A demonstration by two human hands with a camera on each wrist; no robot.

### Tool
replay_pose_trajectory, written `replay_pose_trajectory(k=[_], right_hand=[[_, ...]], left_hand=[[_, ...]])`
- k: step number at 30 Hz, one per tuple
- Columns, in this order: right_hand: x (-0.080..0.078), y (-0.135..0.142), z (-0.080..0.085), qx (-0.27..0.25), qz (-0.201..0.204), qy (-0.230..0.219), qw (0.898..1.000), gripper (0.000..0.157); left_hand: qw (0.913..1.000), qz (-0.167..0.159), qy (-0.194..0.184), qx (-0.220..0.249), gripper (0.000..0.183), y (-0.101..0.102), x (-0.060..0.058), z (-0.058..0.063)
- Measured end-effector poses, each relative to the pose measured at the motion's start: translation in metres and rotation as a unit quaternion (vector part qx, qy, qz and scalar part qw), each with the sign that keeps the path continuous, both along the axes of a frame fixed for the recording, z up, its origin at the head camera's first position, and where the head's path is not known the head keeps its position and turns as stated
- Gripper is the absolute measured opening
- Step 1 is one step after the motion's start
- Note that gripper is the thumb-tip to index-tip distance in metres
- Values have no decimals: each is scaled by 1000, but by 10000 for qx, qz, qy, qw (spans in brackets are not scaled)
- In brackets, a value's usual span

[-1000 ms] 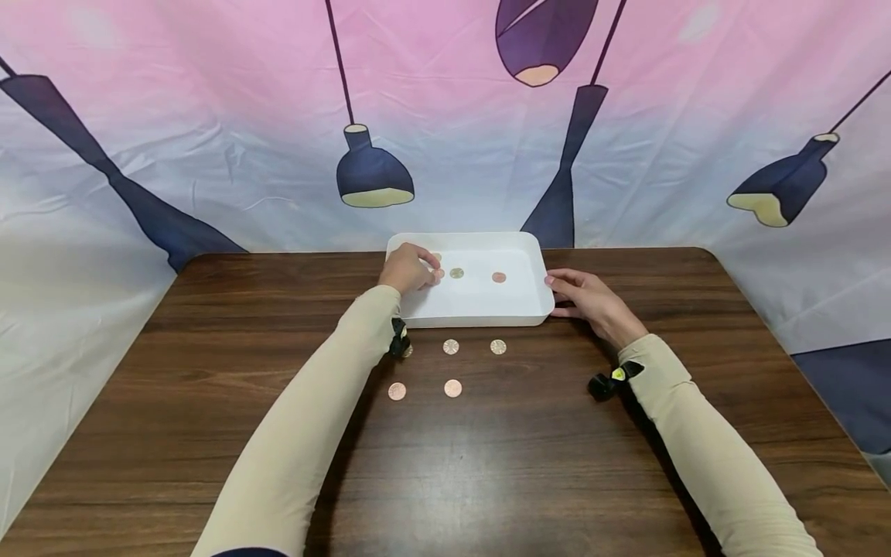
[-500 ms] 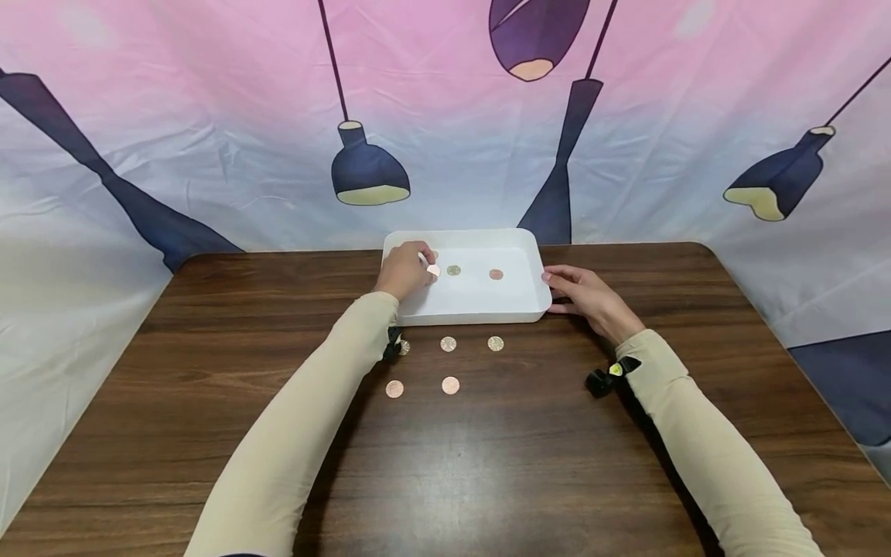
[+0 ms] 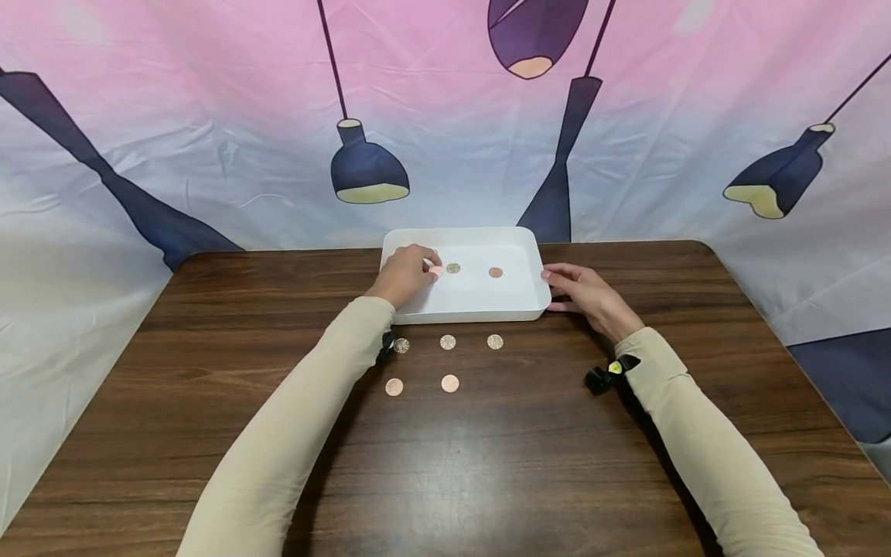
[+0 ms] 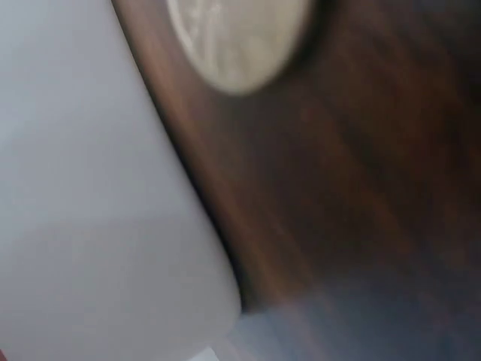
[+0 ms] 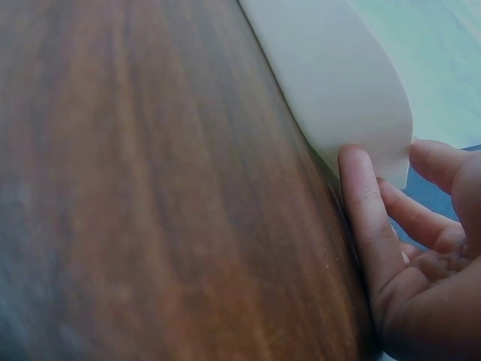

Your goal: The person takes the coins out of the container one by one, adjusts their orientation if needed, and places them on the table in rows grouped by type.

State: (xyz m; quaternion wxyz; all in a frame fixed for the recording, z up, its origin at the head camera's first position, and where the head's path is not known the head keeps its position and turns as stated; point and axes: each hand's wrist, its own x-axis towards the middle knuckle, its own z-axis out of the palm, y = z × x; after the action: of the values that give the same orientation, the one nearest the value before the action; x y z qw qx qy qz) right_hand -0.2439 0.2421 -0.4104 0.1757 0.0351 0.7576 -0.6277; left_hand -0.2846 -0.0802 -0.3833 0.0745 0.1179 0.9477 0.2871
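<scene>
In the head view my left hand (image 3: pixel 404 275) reaches into the left end of a white tray (image 3: pixel 480 316), pinching a copper-coloured coin (image 3: pixel 435 271) between thumb and fingertips. Inside the tray lie a brass-coloured coin (image 3: pixel 453 268) beside those fingertips and a copper one (image 3: pixel 496 272) farther right. My right hand (image 3: pixel 592 300) touches the tray's right end from outside. The right wrist view shows one fingertip at the rim and another finger (image 5: pixel 361 184) lying fairly straight against the outer wall (image 5: pixel 338 83). Only tray wall, table and a blurred coin (image 4: pixel 240 37) appear in the left wrist view.
Several coins lie on the wooden table (image 3: pixel 529 464) before the tray, among them a brass-coloured one (image 3: pixel 401 346) by my left wrist and a copper one (image 3: pixel 450 384). A printed cloth (image 3: pixel 459 170) hangs behind the table's far edge.
My left wrist and forearm have shifted slightly left and toward me, uncovering the coin near the wrist. A coin behind the left fingertips is now hidden. My right hand stays against the tray.
</scene>
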Motion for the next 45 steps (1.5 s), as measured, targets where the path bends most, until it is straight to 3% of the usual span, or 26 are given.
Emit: replay_pose_trajectory(k=[18, 32, 45], right_hand=[[-1, 3, -3, 16, -31, 10, 10000, 60], [0, 2, -1, 32, -22, 14, 10000, 60], [-2, 1, -3, -26, -37, 11, 10000, 59]], left_hand=[[9973, -623, -162, 364, 30, -8, 2, -1], [9990, -309, -101, 317, 21, -8, 2, -1], [9980, -388, -115, 486, 17, -8, 3, -1]])
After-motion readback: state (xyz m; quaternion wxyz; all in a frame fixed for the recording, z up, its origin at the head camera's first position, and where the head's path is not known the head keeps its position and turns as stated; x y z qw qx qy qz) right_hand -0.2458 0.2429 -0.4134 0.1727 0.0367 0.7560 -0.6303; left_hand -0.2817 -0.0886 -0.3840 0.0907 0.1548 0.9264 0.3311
